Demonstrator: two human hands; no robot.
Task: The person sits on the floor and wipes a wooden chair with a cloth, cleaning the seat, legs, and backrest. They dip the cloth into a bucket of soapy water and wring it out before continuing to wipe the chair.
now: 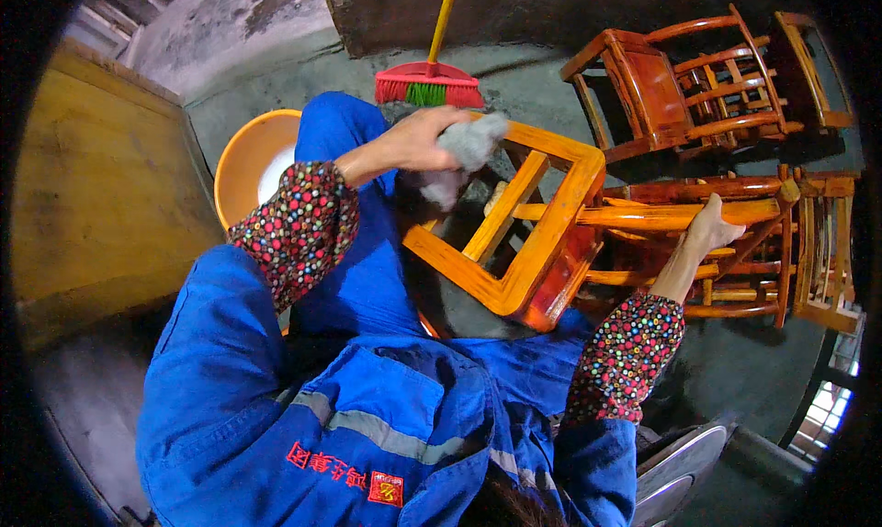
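My left hand (428, 141) grips a bunched grey cloth (474, 142) at the upper corner of a varnished wooden chair (551, 244). Part of the cloth hangs below the hand, blurred. Tipped over, the chair turns its square base frame with a crossbar toward me, and its back points to the right. My right hand (710, 227) is around a rail near the far end of the chair's back; some of its fingers are hidden. My blue-trousered legs are on both sides of the chair.
An orange basin (258, 162) with something white inside stands at left, beside a yellowish wooden panel (103, 196). A red-and-green broom (431, 86) stands beyond my knee. More wooden chairs (654, 89) lie at right. Round-edged metal objects (679, 472) are at lower right.
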